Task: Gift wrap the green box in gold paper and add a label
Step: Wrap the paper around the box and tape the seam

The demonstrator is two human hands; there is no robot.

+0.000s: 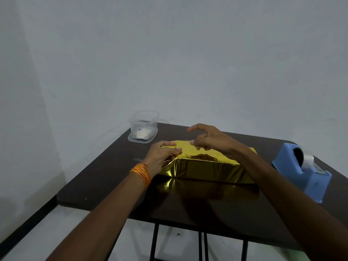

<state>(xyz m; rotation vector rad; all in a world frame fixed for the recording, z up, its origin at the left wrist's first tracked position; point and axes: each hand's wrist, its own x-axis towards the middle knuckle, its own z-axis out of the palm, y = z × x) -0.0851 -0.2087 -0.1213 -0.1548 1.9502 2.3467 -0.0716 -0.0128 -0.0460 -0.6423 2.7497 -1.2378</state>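
The box (205, 167) lies in the middle of the dark table (105, 178), covered in shiny gold paper; no green shows. My left hand (162, 157), with orange threads on the wrist, presses the folded paper against the box's left end, thumb on the top corner. My right hand (207, 139) hovers over the top left of the box, thumb and fingers pinched close together. A small clear strip, perhaps tape, seems to be at its fingertips, but it is too faint to be sure.
A blue tape dispenser (305, 174) with a clear tape roll stands at the table's right edge. A clear plastic container (144, 127) with small white pieces inside sits at the back left corner. A pale wall rises behind the table.
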